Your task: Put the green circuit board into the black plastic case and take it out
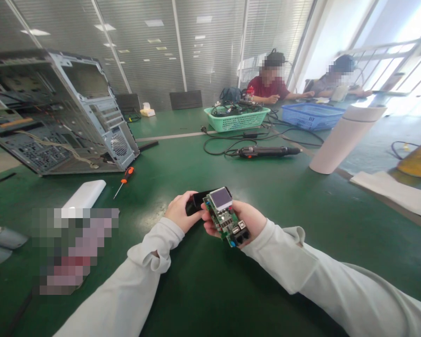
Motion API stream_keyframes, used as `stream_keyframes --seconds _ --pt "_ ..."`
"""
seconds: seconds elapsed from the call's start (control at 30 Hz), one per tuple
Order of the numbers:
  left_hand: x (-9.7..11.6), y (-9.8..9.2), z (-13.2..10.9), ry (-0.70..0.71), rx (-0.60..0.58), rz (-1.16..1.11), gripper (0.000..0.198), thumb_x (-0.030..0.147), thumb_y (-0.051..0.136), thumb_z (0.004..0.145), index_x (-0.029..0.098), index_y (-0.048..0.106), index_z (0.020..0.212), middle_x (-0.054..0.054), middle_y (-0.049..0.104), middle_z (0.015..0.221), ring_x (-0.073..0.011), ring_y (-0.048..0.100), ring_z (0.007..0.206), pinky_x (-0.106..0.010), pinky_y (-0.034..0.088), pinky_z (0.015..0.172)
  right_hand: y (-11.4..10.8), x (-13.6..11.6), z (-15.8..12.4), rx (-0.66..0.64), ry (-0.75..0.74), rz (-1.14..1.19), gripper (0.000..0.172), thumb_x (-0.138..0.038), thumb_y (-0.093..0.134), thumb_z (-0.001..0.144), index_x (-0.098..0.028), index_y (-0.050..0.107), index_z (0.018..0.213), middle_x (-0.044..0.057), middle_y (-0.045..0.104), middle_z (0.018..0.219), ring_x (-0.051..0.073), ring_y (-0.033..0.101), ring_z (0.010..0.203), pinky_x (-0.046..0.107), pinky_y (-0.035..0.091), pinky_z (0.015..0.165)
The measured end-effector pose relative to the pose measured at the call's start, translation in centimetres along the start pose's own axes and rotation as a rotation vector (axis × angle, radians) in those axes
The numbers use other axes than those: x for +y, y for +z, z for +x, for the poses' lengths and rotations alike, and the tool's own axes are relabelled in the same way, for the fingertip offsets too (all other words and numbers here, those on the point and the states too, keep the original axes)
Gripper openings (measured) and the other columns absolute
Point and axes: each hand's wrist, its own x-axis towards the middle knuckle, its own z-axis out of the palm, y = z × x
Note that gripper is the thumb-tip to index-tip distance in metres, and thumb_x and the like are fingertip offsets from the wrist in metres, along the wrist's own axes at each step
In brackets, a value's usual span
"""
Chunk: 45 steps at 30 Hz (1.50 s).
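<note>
There are two baskets (239, 123), one orange-handled screwdriver (127, 174), one held circuit board (225, 220).

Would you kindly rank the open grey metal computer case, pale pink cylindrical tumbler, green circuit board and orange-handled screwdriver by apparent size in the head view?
1. Grey metal computer case
2. Pale pink tumbler
3. Green circuit board
4. Orange-handled screwdriver

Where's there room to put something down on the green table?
There's bare green table between the orange screwdriver and the black power tool. Another bare patch lies between the right hand and the pale tumbler. It's crowded at left, around the computer case and white slab, and farther back, around the green basket of cables.
</note>
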Motion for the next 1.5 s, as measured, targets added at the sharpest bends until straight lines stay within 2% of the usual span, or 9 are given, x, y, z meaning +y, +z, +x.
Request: stream_keyframes --seconds 0.17,0.4,0.57,0.77,0.87,1.0,1.13,1.3,1.5 --pt "-0.1 0.0 0.0 -0.005 -0.001 -0.035 0.039 0.027 0.070 0.064 0.022 0.059 0.101 -0.004 0.069 0.096 -0.0246 0.062 0.093 -0.040 0.048 0.086 0.5 0.0 -0.6 0.000 0.149 0.105 0.045 -0.027 0.014 0.097 -0.007 0.053 0.107 0.005 0.054 0.069 0.012 0.050 0.047 0.023 0.047 0.051" --pt "0.0 0.0 0.0 0.000 -0.004 -0.040 0.039 0.032 0.070 0.067 0.022 0.058 0.103 -0.005 0.068 0.096 -0.0243 0.063 0.092 -0.039 0.048 0.085 -0.5 -0.2 0.0 -0.030 0.042 0.032 0.047 -0.033 0.016 0.100 -0.009 0.054 0.109 0.008 0.058 0.083 0.013 0.053 0.055 0.026 0.051 0.057" --pt "0.1 -0.1 0.0 -0.010 -0.032 -0.017 0.042 0.038 0.069 0.069 0.021 0.056 0.106 -0.006 0.068 0.097 -0.0252 0.062 0.092 -0.041 0.048 0.084 -1.9 -1.9 0.9 -0.076 -0.216 -0.147 0.044 -0.045 0.033 0.101 -0.008 0.057 0.103 0.009 0.059 0.087 0.013 0.056 0.062 0.024 0.051 0.060" --pt "0.2 -0.2 0.1 -0.009 -0.064 0.024 0.043 0.038 0.069 0.069 0.021 0.055 0.106 -0.006 0.068 0.098 -0.0262 0.062 0.093 -0.043 0.047 0.085 -5.0 -3.2 2.5 0.081 -0.821 -0.659 0.062 -0.065 0.070 0.072 -0.011 0.061 0.102 0.007 0.058 0.086 0.017 0.057 0.076 0.024 0.049 0.067" --pt "0.3 -0.2 0.1 -0.007 -0.062 0.043 0.043 0.038 0.069 0.069 0.021 0.056 0.106 -0.006 0.068 0.097 -0.0262 0.062 0.093 -0.042 0.047 0.084 -5.5 -3.4 2.4 0.196 -1.137 -1.100 0.050 -0.058 0.062 0.083 -0.014 0.062 0.108 0.007 0.058 0.098 0.019 0.055 0.085 0.030 0.047 0.078" --pt "0.3 -0.2 0.1 0.006 -0.055 0.063 0.043 0.039 0.070 0.068 0.021 0.056 0.105 -0.006 0.068 0.097 -0.0256 0.062 0.092 -0.040 0.047 0.083 -4.7 -3.2 1.9 0.184 -1.506 -1.666 0.041 -0.048 0.044 0.100 -0.014 0.060 0.116 0.008 0.055 0.107 0.021 0.050 0.096 0.035 0.043 0.086" --pt "0.3 -0.2 0.0 0.007 -0.044 0.083 0.045 0.040 0.070 0.068 0.021 0.056 0.106 -0.006 0.068 0.097 -0.0259 0.061 0.091 -0.040 0.048 0.082 -4.1 -2.9 1.7 0.162 -1.626 -1.947 0.048 -0.047 0.029 0.105 -0.011 0.058 0.120 0.009 0.054 0.111 0.021 0.048 0.095 0.036 0.042 0.083" --pt "0.4 -0.3 0.0 -0.033 0.001 0.120 0.043 0.039 0.070 0.068 0.020 0.057 0.105 -0.006 0.067 0.097 -0.0271 0.060 0.093 -0.042 0.047 0.084 -4.4 -2.6 1.2 0.160 -1.627 -1.977 0.053 -0.049 0.025 0.105 -0.009 0.057 0.118 0.010 0.054 0.109 0.019 0.049 0.092 0.034 0.043 0.078" --pt "0.6 -0.5 0.0 -0.124 0.030 0.151 0.042 0.037 0.069 0.068 0.019 0.058 0.105 -0.008 0.067 0.098 -0.0283 0.060 0.095 -0.043 0.047 0.085 -7.6 -2.2 -1.1 0.115 -1.592 -2.126 0.048 -0.045 0.026 0.106 -0.009 0.054 0.118 0.009 0.054 0.110 0.019 0.051 0.091 0.032 0.043 0.077"
